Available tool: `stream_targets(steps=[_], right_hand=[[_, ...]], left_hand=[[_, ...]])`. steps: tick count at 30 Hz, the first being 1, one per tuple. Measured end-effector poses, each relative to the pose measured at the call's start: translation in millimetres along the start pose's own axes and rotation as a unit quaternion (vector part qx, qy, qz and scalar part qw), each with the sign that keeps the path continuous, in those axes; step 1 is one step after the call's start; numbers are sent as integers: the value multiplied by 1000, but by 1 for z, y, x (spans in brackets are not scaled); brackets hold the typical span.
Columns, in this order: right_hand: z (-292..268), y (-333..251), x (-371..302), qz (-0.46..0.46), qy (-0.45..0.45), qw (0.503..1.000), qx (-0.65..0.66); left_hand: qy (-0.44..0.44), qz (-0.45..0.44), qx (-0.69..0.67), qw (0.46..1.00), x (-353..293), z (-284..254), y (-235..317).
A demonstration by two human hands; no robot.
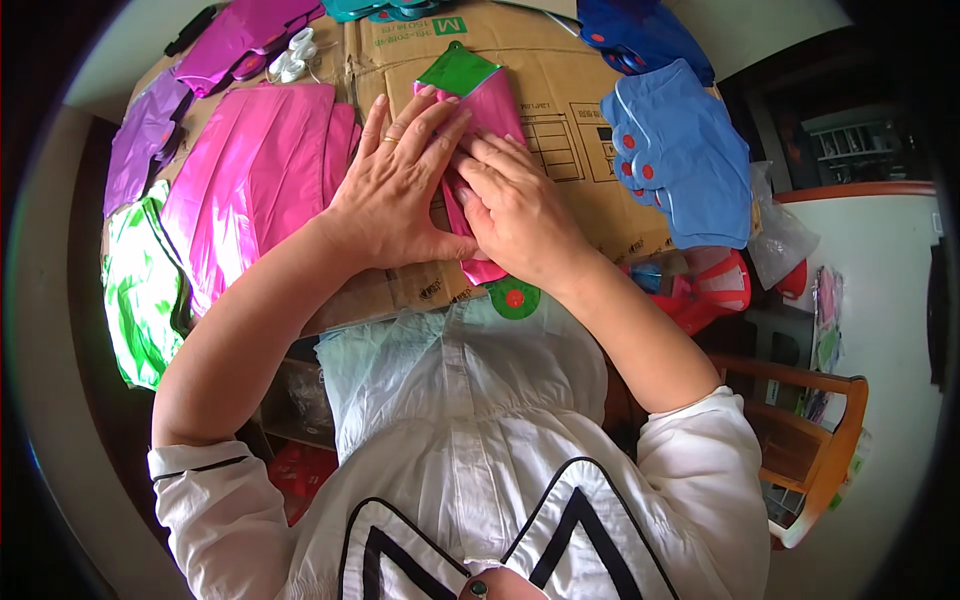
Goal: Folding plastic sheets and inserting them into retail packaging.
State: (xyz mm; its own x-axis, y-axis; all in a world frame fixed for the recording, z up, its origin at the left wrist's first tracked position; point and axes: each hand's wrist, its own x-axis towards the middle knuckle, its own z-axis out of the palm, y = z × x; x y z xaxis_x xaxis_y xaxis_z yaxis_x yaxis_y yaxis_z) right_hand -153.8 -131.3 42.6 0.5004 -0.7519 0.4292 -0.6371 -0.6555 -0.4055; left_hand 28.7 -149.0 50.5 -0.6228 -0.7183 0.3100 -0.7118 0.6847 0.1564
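Note:
Under both palms lies a narrow folded strip of shiny pink fabric (502,97), its far end a green piece (452,72) with a small tab. At its near end a green round tab (514,299) with a red dot hangs over the cardboard's front edge. My left hand (392,195) rests on the strip's left side, fingers outstretched and somewhat spread, a ring on one of them. Against it, my right hand (520,205) lies flat on the strip with its fingers extended. The hands cover the strip's middle.
Brown cardboard (565,90) covers the table. A pink fabric stack (255,160) lies left, with purple (145,150) and bright green pieces (140,285) beyond it. White cord (293,58) sits behind. Blue fabric pieces (690,150) lie right, above a red object (715,285). A wooden chair (845,450) stands lower right.

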Motion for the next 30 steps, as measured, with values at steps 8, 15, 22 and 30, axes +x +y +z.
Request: stream_targets(steps=[8,15,22,30], right_hand=[[-14,14,6,128,18,939,320],[-27,67,30,42,3,991,124],[-9,47,19,-11,-92,987,-130],[-44,-4,-43,7,-193,975,-112]], left_hand=[[-15,1,-27,1000,-4,1,0],[-54,-13,34,998,0,-5,5],[-66,-20,21,997,0,-1,1],[-21,-1,-8,1000,-2,1,-1]])
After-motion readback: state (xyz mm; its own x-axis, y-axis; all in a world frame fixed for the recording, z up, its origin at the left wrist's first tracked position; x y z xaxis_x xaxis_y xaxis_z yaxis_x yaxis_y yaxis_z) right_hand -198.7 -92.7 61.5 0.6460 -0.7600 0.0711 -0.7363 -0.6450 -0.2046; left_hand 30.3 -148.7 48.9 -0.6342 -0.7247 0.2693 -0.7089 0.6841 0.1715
